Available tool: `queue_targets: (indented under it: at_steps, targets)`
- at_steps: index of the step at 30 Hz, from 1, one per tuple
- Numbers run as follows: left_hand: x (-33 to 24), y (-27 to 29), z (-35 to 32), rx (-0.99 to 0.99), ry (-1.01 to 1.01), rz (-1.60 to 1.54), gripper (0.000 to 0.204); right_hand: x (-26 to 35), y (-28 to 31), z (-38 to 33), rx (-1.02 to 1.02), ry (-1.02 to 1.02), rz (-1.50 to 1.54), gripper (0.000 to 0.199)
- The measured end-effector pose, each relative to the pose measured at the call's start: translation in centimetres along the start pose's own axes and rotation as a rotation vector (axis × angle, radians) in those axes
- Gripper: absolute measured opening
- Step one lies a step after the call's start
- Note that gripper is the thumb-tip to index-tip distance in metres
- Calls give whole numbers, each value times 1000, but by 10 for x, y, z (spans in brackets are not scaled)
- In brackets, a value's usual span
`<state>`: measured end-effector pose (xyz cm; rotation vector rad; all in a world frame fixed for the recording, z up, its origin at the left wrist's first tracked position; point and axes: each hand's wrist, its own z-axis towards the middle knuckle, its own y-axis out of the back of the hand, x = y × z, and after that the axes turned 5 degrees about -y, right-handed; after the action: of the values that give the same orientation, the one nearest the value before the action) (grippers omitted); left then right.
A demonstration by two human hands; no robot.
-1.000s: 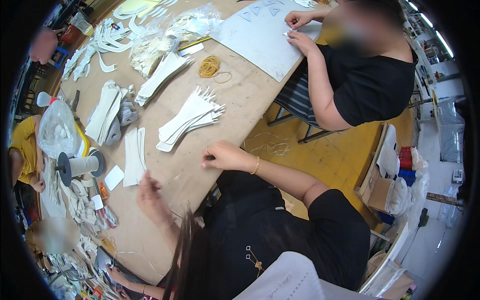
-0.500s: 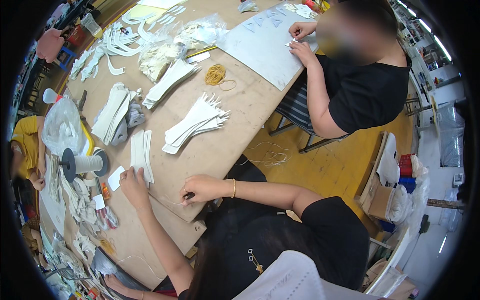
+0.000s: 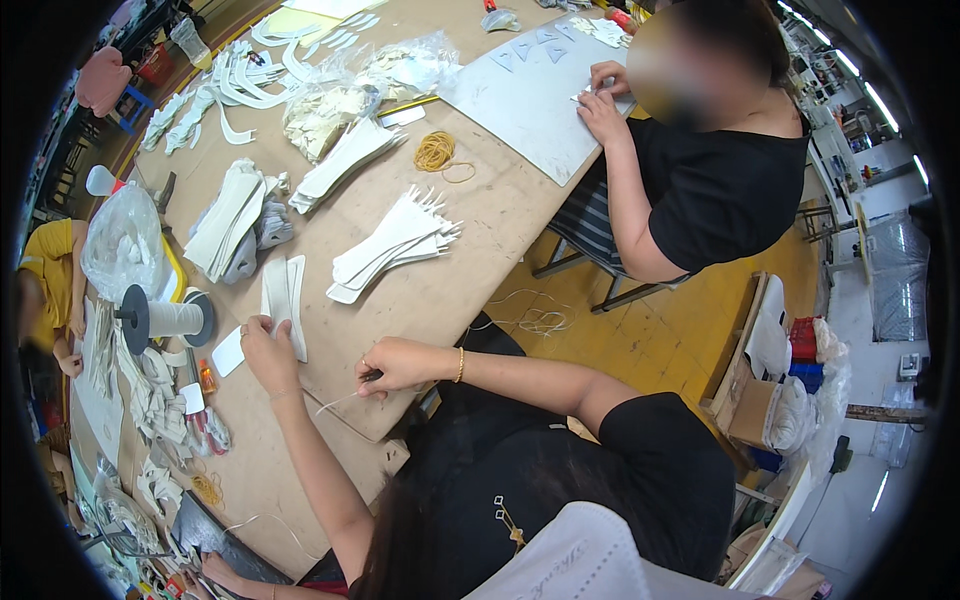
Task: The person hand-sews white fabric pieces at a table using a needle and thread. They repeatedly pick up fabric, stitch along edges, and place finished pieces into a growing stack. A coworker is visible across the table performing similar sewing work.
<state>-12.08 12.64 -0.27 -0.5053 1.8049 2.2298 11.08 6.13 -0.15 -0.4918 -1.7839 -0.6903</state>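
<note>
At the table's near edge, my left hand (image 3: 268, 358) has its fingers bent at the lower end of a few white flat strips (image 3: 285, 300), which fan out beyond it. Its fingertips are partly hidden, and a white card-like piece (image 3: 228, 354) sticks out beside it. My right hand (image 3: 400, 366), with a bracelet at the wrist, is closed round a small dark-handled tool (image 3: 371, 376). A thin white cord (image 3: 335, 403) trails from these fingers over the tabletop. Farther off lies a fanned bundle of white strips (image 3: 390, 245) with thin tail ends.
On the brown table (image 3: 480, 235) lie tan rubber bands (image 3: 433, 152), another strip stack (image 3: 225, 220) and bagged pieces (image 3: 325, 115). A cord spool (image 3: 175, 320) stands left, near a small orange bottle (image 3: 207, 376). A person in black (image 3: 720, 200) works at a grey board (image 3: 530, 90).
My left hand stays at the strips, its fingers shifting slightly, and more of the white card shows. My right hand still grips the dark-handled tool, turned a little. The view has shifted slightly.
</note>
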Motion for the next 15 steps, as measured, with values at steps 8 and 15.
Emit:
queue_targets:
  at_steps: [8,15]
  targets:
    - [16,3,8,150,-25,-82,31,-10,3,3,-67,137,35,21]
    - [36,57,3,631,171,-949,40,17,55,-41,-37,-53,578,19]
